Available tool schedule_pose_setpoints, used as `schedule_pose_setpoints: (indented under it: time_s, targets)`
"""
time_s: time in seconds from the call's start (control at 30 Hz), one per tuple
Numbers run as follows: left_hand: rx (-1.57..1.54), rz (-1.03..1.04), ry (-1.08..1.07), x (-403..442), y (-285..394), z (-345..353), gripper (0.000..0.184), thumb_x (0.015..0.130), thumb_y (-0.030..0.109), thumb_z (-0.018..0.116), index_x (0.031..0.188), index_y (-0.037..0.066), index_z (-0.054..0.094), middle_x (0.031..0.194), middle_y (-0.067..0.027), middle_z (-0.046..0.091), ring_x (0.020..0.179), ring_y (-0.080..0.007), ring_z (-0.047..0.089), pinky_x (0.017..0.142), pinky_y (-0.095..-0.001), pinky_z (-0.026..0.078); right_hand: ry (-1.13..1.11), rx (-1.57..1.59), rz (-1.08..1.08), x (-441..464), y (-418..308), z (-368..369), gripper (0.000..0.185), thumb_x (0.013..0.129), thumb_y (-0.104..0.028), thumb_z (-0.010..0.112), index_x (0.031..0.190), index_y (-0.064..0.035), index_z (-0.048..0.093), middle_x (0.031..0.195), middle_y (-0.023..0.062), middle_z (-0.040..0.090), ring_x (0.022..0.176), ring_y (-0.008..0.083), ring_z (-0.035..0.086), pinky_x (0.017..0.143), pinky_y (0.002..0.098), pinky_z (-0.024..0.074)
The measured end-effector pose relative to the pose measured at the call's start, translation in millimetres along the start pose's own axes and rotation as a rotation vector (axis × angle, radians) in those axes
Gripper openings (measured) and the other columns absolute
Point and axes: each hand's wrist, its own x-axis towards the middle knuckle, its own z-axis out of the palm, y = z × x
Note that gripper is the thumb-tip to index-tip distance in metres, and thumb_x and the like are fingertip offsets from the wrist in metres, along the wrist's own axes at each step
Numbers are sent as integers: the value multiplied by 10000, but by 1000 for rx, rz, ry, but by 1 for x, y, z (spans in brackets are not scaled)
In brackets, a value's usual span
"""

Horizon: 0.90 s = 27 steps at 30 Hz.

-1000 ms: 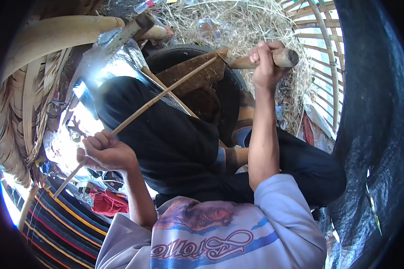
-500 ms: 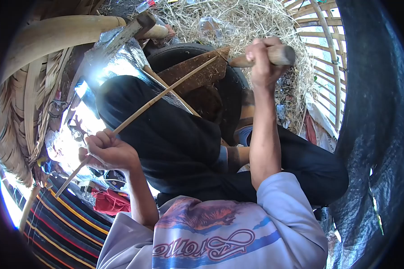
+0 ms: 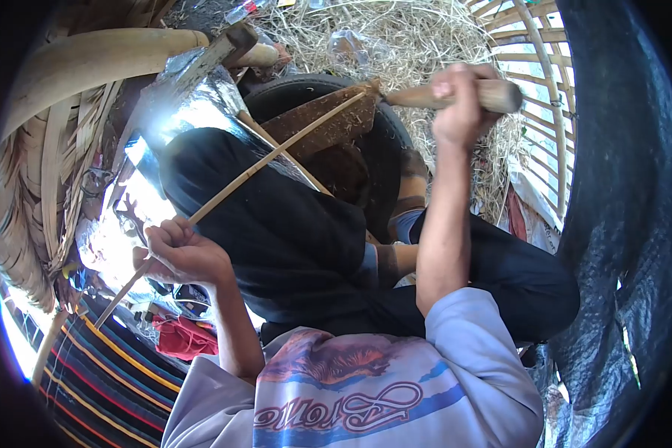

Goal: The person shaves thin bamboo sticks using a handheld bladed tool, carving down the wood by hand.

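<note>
One thin stick (image 3: 254, 170) slants past the dark-clad knee (image 3: 201, 160), its far end over a brown slab (image 3: 343, 131) that lies across the black tyre (image 3: 393, 142). My left hand (image 3: 181, 254) pinches it towards the lower end; my right hand (image 3: 459, 108) is wrapped around a wooden handle (image 3: 418, 97), its narrow end near the stick's tip. From this far off, I can't tell whether they touch. I'd judge the step as working that tip; the next move calls for a steady left grip. Beyond lies dry straw (image 3: 411, 45).
</note>
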Motion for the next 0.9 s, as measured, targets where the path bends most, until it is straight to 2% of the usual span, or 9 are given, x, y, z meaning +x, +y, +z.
schedule_pose_setpoints:
  time_s: [0.07, 0.13, 0.17, 0.2, 0.27, 0.5, 0.6, 0.87, 0.9]
  targets:
    - [-41, 24, -51, 2, -1, -6, 196, 880, 22, 480, 917, 132, 322, 532, 21, 204, 468, -71, 197, 445, -253, 217, -66, 84, -1, 15, -17, -2, 145, 795, -31, 579, 668, -66, 519, 512, 33, 529, 435, 94, 512, 435, 245, 449]
    - [-24, 16, 10, 0, -1, 1, 194, 883, 17, 471, 926, 131, 321, 536, 20, 207, 470, -73, 196, 447, -255, 219, -35, -1, -4, 8, -16, 2, 151, 795, -39, 589, 658, -60, 528, 525, 36, 544, 452, 96, 538, 440, 238, 453]
    - [-17, 26, -23, 2, -3, -4, 188, 889, 16, 461, 937, 132, 321, 540, 21, 212, 471, -74, 198, 449, -256, 221, 43, -201, 21, -5, -3, 8, 151, 782, -33, 600, 643, -48, 542, 523, 39, 556, 447, 97, 553, 418, 228, 445]
    - [-25, 23, -27, 1, -2, -3, 188, 889, 16, 461, 937, 132, 321, 540, 21, 212, 471, -74, 198, 449, -256, 221, -76, -132, 17, -15, 21, -2, 144, 765, -25, 616, 634, -44, 559, 512, 40, 562, 429, 93, 555, 389, 221, 433]
    - [-4, 40, -50, 2, -1, -3, 181, 896, 23, 462, 940, 129, 323, 541, 18, 211, 480, -74, 211, 456, -258, 234, -77, -171, -34, -16, 23, 0, 154, 766, -6, 607, 626, -42, 553, 493, 34, 552, 401, 84, 529, 366, 221, 414]
    - [14, 25, -9, -2, 2, 2, 181, 909, 23, 459, 972, 115, 316, 554, 16, 224, 510, -74, 242, 487, -247, 267, -181, -9, -83, 0, -26, 21, 118, 810, -41, 593, 706, -25, 541, 523, 50, 566, 432, 90, 535, 399, 222, 420]
    - [8, 22, -2, 3, 0, -1, 199, 910, 18, 460, 1001, 117, 314, 561, 15, 242, 516, -76, 251, 498, -241, 285, -281, -384, -167, -17, 18, 6, 190, 790, -51, 614, 615, -48, 542, 484, 9, 527, 413, 75, 499, 390, 211, 377]
    - [46, 20, -6, 2, 3, 3, 235, 910, 15, 467, 1027, 122, 295, 560, 0, 273, 516, -82, 263, 511, -248, 310, -134, -41, 16, -10, -18, 27, 194, 764, 3, 610, 590, -35, 533, 470, -2, 507, 430, 48, 487, 399, 214, 371]
    - [47, 18, -5, 3, 3, 2, 235, 910, 15, 467, 1027, 122, 295, 560, 0, 273, 516, -82, 263, 511, -248, 310, -183, -166, -74, -12, -1, 17, 198, 762, -5, 615, 586, -36, 531, 475, -3, 512, 433, 47, 486, 402, 217, 371]
